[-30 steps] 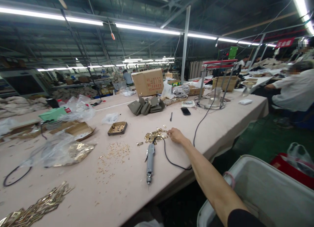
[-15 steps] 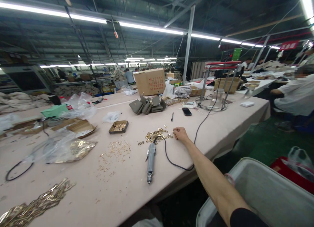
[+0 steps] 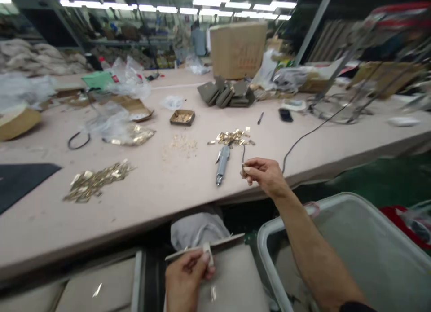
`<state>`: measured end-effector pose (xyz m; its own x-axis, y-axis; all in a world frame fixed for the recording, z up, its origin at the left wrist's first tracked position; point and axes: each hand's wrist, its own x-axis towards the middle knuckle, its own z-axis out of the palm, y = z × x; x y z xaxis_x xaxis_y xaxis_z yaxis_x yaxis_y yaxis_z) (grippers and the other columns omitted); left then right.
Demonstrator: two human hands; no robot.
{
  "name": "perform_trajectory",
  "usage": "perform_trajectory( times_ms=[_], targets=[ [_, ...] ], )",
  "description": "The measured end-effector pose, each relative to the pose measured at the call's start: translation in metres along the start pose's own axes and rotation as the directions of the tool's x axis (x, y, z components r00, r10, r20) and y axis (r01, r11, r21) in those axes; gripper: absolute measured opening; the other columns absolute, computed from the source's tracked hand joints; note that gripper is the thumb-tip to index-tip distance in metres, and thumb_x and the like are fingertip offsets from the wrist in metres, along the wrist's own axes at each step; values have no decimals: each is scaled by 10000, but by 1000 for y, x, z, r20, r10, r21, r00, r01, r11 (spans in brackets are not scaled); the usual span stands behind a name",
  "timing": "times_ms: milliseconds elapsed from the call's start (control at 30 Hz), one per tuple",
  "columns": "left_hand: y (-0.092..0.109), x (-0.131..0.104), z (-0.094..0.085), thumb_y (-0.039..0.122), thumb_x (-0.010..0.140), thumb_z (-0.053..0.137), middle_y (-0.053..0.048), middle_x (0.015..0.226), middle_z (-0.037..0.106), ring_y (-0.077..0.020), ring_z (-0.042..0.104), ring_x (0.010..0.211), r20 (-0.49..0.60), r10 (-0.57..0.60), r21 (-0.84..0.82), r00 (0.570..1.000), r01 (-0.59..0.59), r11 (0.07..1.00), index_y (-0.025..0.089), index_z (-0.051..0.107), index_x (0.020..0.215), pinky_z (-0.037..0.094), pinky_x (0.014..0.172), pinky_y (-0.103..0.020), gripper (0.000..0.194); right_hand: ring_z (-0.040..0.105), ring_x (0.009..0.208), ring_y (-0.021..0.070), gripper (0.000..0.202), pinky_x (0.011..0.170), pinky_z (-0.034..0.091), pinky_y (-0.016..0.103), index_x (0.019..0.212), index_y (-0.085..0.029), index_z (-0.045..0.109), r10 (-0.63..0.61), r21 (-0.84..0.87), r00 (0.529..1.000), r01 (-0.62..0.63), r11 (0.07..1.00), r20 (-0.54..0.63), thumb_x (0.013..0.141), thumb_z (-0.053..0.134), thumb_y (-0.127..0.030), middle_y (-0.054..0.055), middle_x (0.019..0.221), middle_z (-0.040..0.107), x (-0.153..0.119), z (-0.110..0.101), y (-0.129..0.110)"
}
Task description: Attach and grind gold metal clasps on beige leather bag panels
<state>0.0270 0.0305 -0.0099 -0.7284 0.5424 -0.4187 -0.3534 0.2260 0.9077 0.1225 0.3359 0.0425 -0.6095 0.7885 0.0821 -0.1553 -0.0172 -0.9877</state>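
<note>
My right hand (image 3: pixel 267 175) is above the table's front edge, thumb and fingers closed on a small metal plate (image 3: pixel 244 171). Low in the view, my left hand (image 3: pixel 185 280) pinches the upper edge of a taupe bag piece (image 3: pixel 237 276), with a short pale tab (image 3: pixel 208 253) at its fingertips. A grey electric screwdriver (image 3: pixel 222 164) lies on the table left of my right hand. Just behind it is a heap of gold-coloured metal plates (image 3: pixel 232 137). Loose tiny pieces (image 3: pixel 182 143) are scattered to the left, before a small box (image 3: pixel 182 118) of similar bits.
A larger pile of metal frames (image 3: pixel 97 182) lies at left, near a dark sheet (image 3: pixel 23 182). Grey folded pieces (image 3: pixel 225 94) and a carton (image 3: pixel 237 51) stand at the back. A pale bin (image 3: pixel 357 231) is beside my right arm. A black cable (image 3: pixel 313 130) crosses the table.
My right hand has drawn back from the plate heap toward me, holding a small plate. My left hand and the taupe bag piece have come into view as the camera tilted down and left.
</note>
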Motion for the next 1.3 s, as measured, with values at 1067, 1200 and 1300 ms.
perform_trajectory(
  times_ms=[1067,1200,1300],
  targets=[
    [-6,2,-12,287,793,825,-124,786,804,-233,773,654,242,-67,-128,968,101,987,56,806,1034,661,685,-311,334,586,489,125,115,451,459,217,802,-157,782,410,-317,876,-325,891,255,788,742,-264,35,698,674,-132,108,50],
    [-5,0,-10,287,786,835,-118,771,802,-237,776,664,240,-85,-162,967,126,979,51,804,1030,667,713,-326,341,578,540,129,97,473,438,222,795,-173,788,353,-378,903,-246,892,246,799,732,-252,33,705,656,-134,106,52],
    [-5,-1,-9,307,764,859,-117,791,804,-253,779,682,219,-91,-180,972,132,975,56,808,1014,673,729,-359,358,569,568,135,96,487,436,227,791,-181,787,325,-398,915,-214,892,237,807,728,-255,34,711,654,-137,106,51]
  ],
)
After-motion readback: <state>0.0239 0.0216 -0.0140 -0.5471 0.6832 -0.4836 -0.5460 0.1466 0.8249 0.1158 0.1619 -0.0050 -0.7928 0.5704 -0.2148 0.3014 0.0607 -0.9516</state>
